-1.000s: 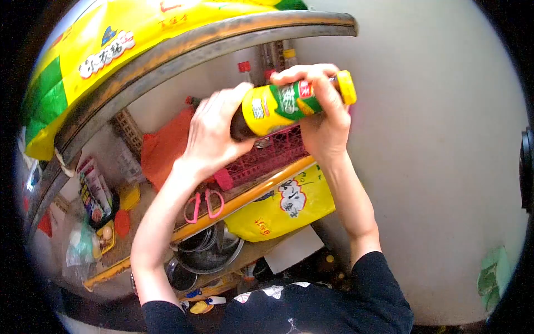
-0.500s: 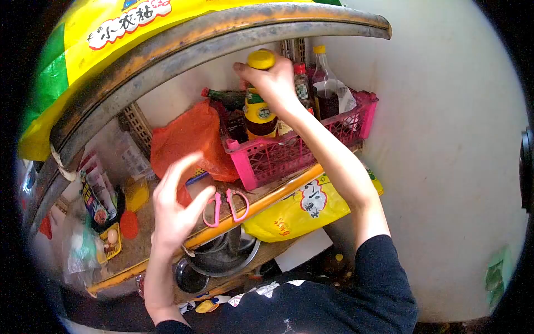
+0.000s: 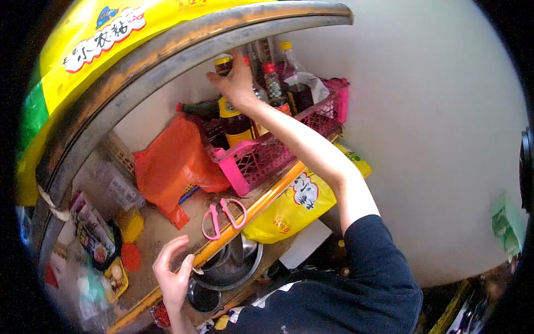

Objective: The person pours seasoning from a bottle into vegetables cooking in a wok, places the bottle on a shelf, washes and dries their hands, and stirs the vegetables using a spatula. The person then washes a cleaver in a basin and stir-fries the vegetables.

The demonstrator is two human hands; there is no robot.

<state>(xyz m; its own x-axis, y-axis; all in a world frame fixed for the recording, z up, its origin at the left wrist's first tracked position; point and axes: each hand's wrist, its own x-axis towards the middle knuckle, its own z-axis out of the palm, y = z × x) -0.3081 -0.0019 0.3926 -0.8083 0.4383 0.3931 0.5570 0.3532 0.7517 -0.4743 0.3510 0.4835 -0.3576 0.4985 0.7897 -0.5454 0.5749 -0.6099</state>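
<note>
My right hand [image 3: 236, 83] is over the pink crate [image 3: 238, 170], at the neck of a dark bottle [image 3: 238, 123] with a yellow label and yellow cap. Thumb and fingers are spread apart beside the neck, and the cap shows between them. This bottle stands upright in the crate, next to a red-capped bottle [image 3: 272, 83] and a yellow-capped glass bottle [image 3: 300, 92]. Lower down, my left hand [image 3: 173, 270] is at the orange shelf edge [image 3: 222, 239], empty, with its fingers apart. Pink-handled scissors [image 3: 233, 214] lie near that edge.
An orange-red bag [image 3: 172, 161] lies left of the crate. Eggs sit in a yellow basket [image 3: 123, 281]. Below the shelf are a yellow bag [image 3: 292, 214] and a metal pan [image 3: 245, 270]. A curved metal rim [image 3: 183, 50] crosses above, and a wall [image 3: 434, 139] rises at right.
The yellow-labelled bottle went from both hands into the crate, held by my right hand, whose fingers have since spread. My left hand let go and moved down to the shelf edge.
</note>
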